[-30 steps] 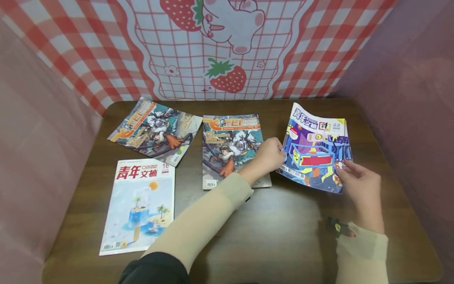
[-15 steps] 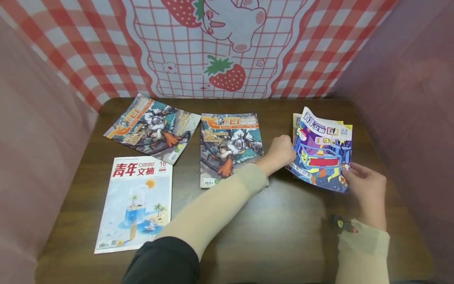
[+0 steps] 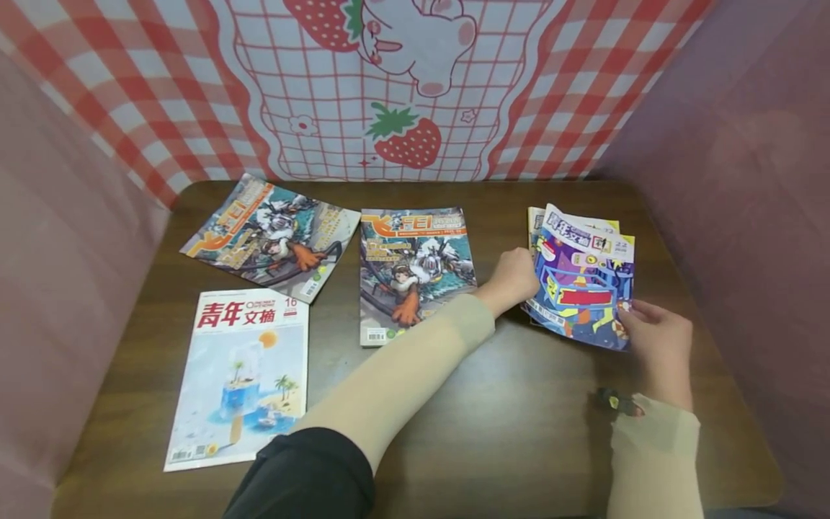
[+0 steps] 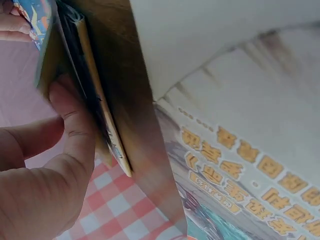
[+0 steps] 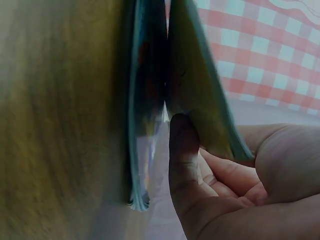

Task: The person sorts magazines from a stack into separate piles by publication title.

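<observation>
Above a brown tabletop [image 3: 493,432], both hands [image 3: 512,277] [image 3: 661,342] pinch a purple magazine [image 3: 580,292], long axis pointing away, top edge farthest.

Magazine [image 5: 197,100] in right hand [image 5: 260,210]

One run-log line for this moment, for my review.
left hand: grips purple magazine, left edge; right hand: grips its right edge; purple magazine: over lower magazine; white magazine: lying on table
</observation>
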`<state>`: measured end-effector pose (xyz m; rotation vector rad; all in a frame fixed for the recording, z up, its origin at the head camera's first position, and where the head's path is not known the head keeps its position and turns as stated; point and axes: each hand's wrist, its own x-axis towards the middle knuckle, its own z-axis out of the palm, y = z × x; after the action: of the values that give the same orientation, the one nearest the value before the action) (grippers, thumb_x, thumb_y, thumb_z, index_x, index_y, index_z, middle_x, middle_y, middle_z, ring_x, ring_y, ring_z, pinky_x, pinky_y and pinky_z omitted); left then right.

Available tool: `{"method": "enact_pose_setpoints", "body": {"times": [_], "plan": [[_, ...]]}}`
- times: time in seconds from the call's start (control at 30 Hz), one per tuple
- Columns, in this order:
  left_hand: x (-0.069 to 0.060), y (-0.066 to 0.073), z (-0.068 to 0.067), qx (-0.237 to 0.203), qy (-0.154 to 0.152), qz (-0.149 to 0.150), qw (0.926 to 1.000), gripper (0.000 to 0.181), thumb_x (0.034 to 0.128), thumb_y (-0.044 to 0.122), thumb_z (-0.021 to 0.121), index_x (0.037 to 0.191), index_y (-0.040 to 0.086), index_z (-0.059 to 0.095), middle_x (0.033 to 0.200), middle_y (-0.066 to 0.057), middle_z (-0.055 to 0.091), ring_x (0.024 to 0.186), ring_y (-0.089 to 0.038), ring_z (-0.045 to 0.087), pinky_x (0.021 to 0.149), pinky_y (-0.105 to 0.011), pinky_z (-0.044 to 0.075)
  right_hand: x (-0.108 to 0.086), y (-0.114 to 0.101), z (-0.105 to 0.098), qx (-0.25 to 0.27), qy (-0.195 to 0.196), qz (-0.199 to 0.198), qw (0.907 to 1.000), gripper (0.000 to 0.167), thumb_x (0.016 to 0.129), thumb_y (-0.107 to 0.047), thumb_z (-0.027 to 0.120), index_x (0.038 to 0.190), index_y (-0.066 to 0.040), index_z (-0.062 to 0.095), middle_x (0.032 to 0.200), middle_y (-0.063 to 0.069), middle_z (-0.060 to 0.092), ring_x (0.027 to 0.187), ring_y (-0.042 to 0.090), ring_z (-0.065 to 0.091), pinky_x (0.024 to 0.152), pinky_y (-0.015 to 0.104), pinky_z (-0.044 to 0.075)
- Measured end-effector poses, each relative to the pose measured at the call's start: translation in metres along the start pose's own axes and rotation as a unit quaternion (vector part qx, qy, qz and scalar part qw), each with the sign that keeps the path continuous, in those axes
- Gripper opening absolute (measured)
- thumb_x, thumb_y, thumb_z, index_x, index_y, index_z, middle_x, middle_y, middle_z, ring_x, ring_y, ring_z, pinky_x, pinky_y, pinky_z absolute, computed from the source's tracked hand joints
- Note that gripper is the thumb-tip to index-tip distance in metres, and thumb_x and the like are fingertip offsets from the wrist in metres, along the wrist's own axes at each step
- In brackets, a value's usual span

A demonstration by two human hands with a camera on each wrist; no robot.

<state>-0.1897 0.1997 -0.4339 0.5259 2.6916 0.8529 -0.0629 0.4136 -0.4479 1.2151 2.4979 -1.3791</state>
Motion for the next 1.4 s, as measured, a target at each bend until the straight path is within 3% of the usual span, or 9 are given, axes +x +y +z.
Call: {"method": "enact_pose_setpoints", "body": {"times": [0.13,0.37,0.6,0.8,0.97,1.1,1.17,1.27,1.4], "plan": [[0.0,-0.003,-0.001,0.02,-0.002,-0.001,0.9998,0.016,0.0834,0.007,0.069,0.099,0.007,0.073,0.095,-0.003,0.072,0.084,-0.016,0.066,0.073,-0.023,0.054,0.003,0.003,0.005,-0.004,0.003,-0.017,0.9998,0.062,0.099,-0.041,0.064,0.15,-0.008,0.05,0.14,0.02,0.058,0.106,0.014,0.061,0.076,0.019,0.051],[-0.003,-0.008,-0.004,0.019,-0.017,0.007,0.9996,0.017,0.0838,0.008,0.07,0.101,0.007,0.073,0.096,-0.003,0.072,0.085,-0.015,0.065,0.076,-0.022,0.052,0.004,0.002,0.01,-0.04,0.002,-0.014,0.9991,0.064,0.1,-0.044,0.061,0.15,-0.008,0.049,0.139,0.021,0.058,0.114,0.024,0.057,0.082,0.03,0.05],[-0.006,-0.013,-0.006,0.007,-0.029,-0.008,0.9995,0.011,0.0823,0.011,0.073,0.092,0.006,0.071,0.092,-0.003,0.071,0.083,-0.017,0.063,0.072,-0.024,0.052,-0.003,-0.001,0.01,-0.062,0.005,-0.025,0.9977,0.068,0.098,-0.047,0.06,0.148,-0.003,0.05,0.143,0.026,0.053,0.127,0.037,0.048,0.102,0.053,0.043],[-0.011,-0.023,-0.02,-0.011,-0.01,-0.001,0.9999,0.008,0.0809,0.011,0.073,0.079,0.007,0.066,0.083,-0.006,0.067,0.08,-0.02,0.062,0.067,-0.027,0.052,-0.013,-0.013,0.014,-0.048,0.02,-0.03,0.9982,0.065,0.099,-0.046,0.06,0.151,-0.008,0.049,0.142,0.02,0.056,0.12,0.031,0.055,0.096,0.045,0.05],[-0.021,-0.035,-0.034,-0.063,-0.002,0.005,0.998,0.037,0.0837,0.006,0.067,0.056,0.014,0.044,0.054,0.002,0.041,0.054,-0.015,0.045,0.05,-0.027,0.041,-0.025,-0.027,0.02,-0.02,0.035,-0.044,0.9982,0.062,0.099,-0.045,0.062,0.15,-0.013,0.052,0.14,0.012,0.06,0.114,0.021,0.061,0.088,0.029,0.053],[-0.032,-0.046,-0.048,-0.099,-0.002,0.008,0.9951,0.047,0.0897,0.006,0.063,0.05,0.015,0.04,0.045,0.004,0.034,0.041,-0.01,0.034,0.045,-0.026,0.037,-0.034,-0.04,0.03,-0.011,0.043,-0.069,0.9966,0.06,0.097,-0.046,0.064,0.147,-0.014,0.056,0.139,0.01,0.061,0.12,0.02,0.061,0.096,0.031,0.049],[-0.038,-0.053,-0.056,-0.103,0.012,0.013,0.9946,0.042,0.0929,0.008,0.064,0.054,0.014,0.05,0.052,0.004,0.046,0.046,-0.008,0.04,0.051,-0.024,0.041,-0.039,-0.045,0.036,-0.01,0.041,-0.086,0.9954,0.058,0.097,-0.046,0.065,0.145,-0.014,0.058,0.137,0.01,0.062,0.121,0.021,0.061,0.099,0.033,0.048],[-0.048,-0.062,-0.069,-0.113,0.031,0.017,0.993,0.024,0.0968,0.011,0.064,0.073,0.009,0.066,0.072,-0.002,0.064,0.053,-0.011,0.05,0.061,-0.026,0.048,-0.045,-0.052,0.044,-0.003,0.033,-0.116,0.9927,0.054,0.098,-0.041,0.066,0.142,-0.012,0.061,0.134,0.011,0.064,0.118,0.02,0.063,0.098,0.029,0.049],[-0.065,-0.076,-0.086,-0.128,0.056,0.017,0.9901,0.014,0.0978,0.01,0.062,0.094,0.002,0.072,0.084,-0.008,0.069,0.056,-0.013,0.053,0.062,-0.027,0.048,-0.052,-0.058,0.053,0.013,0.014,-0.152,0.9882,0.051,0.098,-0.036,0.069,0.139,-0.008,0.063,0.129,0.013,0.067,0.111,0.014,0.066,0.089,0.021,0.051]]}}
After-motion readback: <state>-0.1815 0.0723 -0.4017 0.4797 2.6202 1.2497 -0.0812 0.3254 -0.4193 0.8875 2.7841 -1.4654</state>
